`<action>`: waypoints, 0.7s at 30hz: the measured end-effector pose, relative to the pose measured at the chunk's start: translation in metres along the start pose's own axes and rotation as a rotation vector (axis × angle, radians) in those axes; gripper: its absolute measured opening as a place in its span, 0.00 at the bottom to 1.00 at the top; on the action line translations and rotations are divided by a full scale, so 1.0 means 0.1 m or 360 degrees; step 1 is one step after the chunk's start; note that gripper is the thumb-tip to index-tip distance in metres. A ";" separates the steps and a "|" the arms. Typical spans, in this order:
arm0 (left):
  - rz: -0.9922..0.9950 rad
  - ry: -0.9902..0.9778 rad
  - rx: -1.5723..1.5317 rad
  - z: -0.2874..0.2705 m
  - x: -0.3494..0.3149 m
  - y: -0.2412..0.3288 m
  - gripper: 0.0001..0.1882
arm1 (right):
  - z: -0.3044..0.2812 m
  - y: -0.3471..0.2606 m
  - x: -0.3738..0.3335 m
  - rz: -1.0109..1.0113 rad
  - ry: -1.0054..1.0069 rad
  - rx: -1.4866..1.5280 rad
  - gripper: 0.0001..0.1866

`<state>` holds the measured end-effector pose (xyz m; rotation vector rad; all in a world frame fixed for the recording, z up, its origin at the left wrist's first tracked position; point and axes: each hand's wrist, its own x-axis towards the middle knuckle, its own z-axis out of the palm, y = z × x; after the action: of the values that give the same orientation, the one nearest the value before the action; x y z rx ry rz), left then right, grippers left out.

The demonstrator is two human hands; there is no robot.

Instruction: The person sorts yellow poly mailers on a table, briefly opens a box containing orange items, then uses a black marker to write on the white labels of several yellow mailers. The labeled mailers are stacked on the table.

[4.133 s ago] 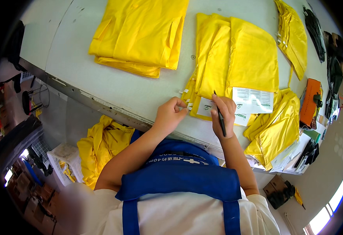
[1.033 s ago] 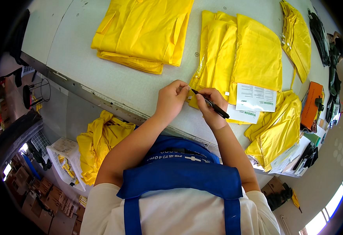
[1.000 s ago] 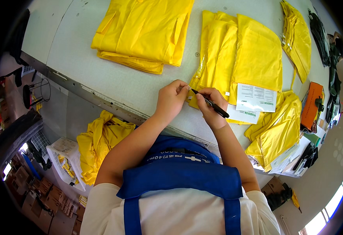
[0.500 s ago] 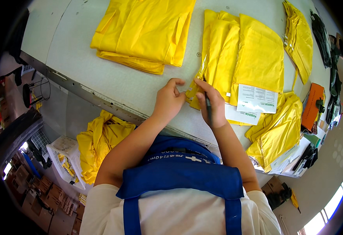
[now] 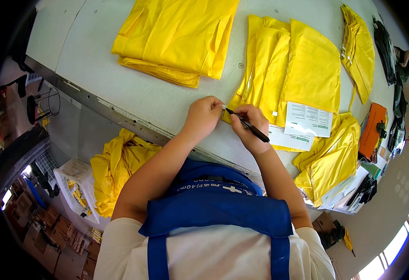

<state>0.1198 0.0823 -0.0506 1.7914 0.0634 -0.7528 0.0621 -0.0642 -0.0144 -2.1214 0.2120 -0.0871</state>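
My right hand [image 5: 252, 129] grips a black marker pen [image 5: 256, 131], its tip pointing up and left toward my other hand. My left hand [image 5: 203, 116] is closed in a pinch on a small white label [image 5: 223, 106], and the pen tip is close beside it; whether they touch I cannot tell. Just beyond both hands lie folded yellow garments [image 5: 266, 70] with a shiny seam. Printed white sheets [image 5: 308, 120] lie on the near end of the right-hand folded piece. Farther left on the table is a larger folded yellow stack [image 5: 172, 42].
The pale table [image 5: 92, 70] has a metal front edge. More yellow pieces [image 5: 333, 154] and an orange box [image 5: 371, 129] are on the right. Below the edge at left, yellow fabric [image 5: 120, 170] hangs beside a white crate [image 5: 76, 182]. A stool [image 5: 34, 109] stands farther left.
The pen has swung from nearly upright to slanting, its tip now at my left hand. My left fingers have closed on the white label. The view has shifted slightly.
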 end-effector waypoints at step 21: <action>-0.0054 -0.0199 0.0144 0.00 -0.17 0.09 0.07 | -0.55 0.07 -0.35 -0.0314 -0.0272 -0.1009 0.31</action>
<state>0.1095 0.0842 -0.0343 1.8284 -0.0239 -0.9031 0.0191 -0.1073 0.0101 -2.7615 -0.0893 0.0552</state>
